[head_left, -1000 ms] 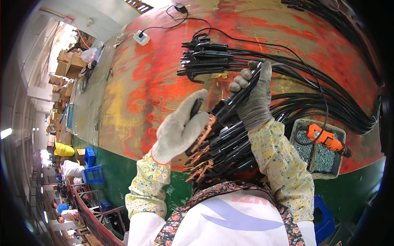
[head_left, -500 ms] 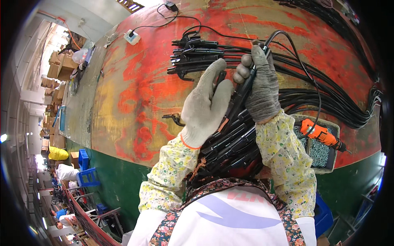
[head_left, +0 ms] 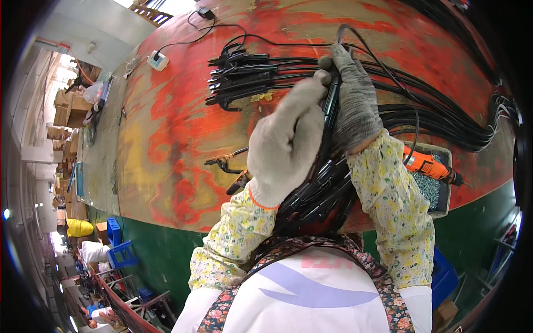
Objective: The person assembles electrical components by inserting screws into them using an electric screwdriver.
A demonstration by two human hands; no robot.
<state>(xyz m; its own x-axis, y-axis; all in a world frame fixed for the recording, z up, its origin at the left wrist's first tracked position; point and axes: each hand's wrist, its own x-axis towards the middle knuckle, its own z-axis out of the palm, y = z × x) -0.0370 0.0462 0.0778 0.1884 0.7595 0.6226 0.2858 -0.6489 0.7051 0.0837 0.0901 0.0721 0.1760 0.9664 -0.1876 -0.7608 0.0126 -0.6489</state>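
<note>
My left hand (head_left: 288, 139), in a white knit glove, is closed against a black welding electrode holder's handle (head_left: 331, 102), its fingertips at the handle's upper end. My right hand (head_left: 352, 94), in a grey glove, is wrapped round the upper end of the same handle, where a black cable (head_left: 355, 34) loops out over the top. Below both hands lies a pile of black electrode holders (head_left: 316, 194), partly hidden by my forearms. A copper-coloured jaw (head_left: 240, 181) shows beside my left wrist; where it leads is hidden.
A row of electrode holders (head_left: 239, 75) lies ahead, their cables (head_left: 438, 122) running right in bundles. An orange electric screwdriver (head_left: 430, 166) rests across a tray of screws (head_left: 441, 206). A white power adapter (head_left: 158, 61) and lead lie far left on the red-painted table (head_left: 166, 166).
My left hand has moved up along the handle, its fingers now closer together and nearer my right fingers. The view has shifted, so the table things appear further left and higher.
</note>
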